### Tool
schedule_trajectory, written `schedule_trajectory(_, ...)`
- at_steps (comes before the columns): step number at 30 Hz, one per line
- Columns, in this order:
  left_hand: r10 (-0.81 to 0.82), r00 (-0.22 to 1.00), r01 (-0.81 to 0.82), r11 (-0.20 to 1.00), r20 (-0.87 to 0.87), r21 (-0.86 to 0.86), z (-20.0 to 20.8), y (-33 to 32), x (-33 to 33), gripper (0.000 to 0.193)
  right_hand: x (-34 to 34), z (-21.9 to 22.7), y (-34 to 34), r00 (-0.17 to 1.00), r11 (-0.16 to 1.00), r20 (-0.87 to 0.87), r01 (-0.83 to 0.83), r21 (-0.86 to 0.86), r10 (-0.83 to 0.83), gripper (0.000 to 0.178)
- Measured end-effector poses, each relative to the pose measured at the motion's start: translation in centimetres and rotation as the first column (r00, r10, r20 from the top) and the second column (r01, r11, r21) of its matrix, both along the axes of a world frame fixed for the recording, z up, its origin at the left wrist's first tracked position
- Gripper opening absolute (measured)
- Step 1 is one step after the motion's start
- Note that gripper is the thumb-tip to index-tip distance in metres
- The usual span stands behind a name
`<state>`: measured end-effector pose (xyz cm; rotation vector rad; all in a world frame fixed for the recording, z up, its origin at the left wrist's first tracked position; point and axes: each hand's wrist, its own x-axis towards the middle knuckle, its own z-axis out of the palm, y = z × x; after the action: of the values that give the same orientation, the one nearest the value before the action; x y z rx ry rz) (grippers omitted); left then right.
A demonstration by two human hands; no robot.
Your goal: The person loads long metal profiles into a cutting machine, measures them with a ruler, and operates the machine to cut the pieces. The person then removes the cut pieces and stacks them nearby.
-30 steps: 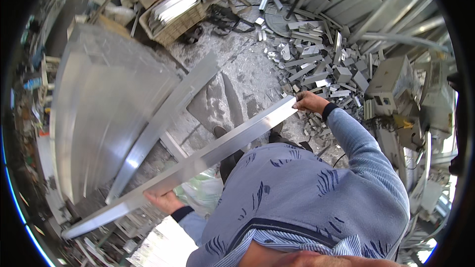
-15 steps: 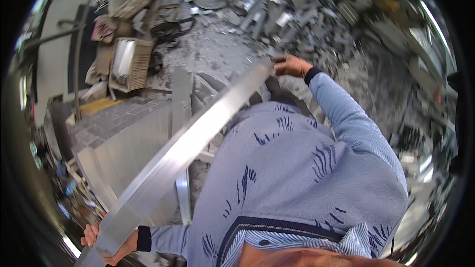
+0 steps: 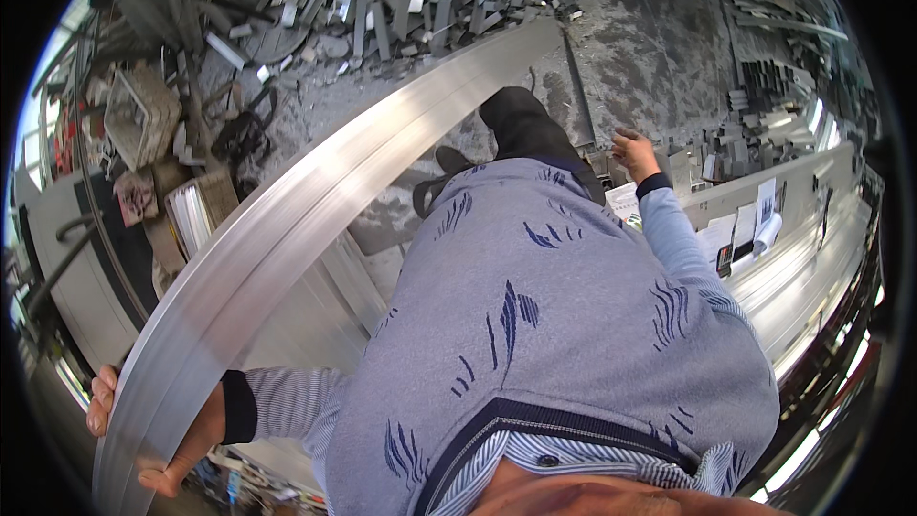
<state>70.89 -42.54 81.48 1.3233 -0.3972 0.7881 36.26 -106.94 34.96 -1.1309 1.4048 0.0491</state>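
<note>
A long silver metal profile [image 3: 315, 182], ribbed along its length, slants from the lower left up past my legs to the upper middle. Near its lower end my left hand [image 3: 198, 435] is closed around it, fingers over the far edge and thumb on the near side. The profile's far end hangs over the floor with no hand on it. My right hand [image 3: 635, 153] is away from the profile, to the right of my legs, its fingers loosely bent and apart, holding nothing.
A heap of metal offcuts [image 3: 439, 0] covers the floor ahead. Wicker baskets [image 3: 143, 115] stand at left. On the right lie stacked short profiles [image 3: 764, 96], long silver bars [image 3: 812, 277] and papers [image 3: 716, 234]. Pale panels [image 3: 306, 311] lie below the held profile.
My right hand has let go of the profile's far end and moved right and down. The view has turned to the right, and my left hand still grips the lower end.
</note>
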Motion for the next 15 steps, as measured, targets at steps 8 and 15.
schedule_trajectory(8, -0.288, 0.957, 0.284, 0.955, -0.036, -0.087, -4.1, -13.6, 1.6, 0.086, 11.5, 17.6, 6.5, 0.850, 0.423, 0.239, 0.020, -0.906, 0.470, 0.062)
schedule_trajectory(15, -0.526, 0.843, 0.514, 0.849, -0.111, -0.125, -5.8, -30.8, -1.7, 0.081, 17.8, 29.7, 3.9, 0.679, -0.159, -0.073, 0.065, -0.985, 0.731, 0.088)
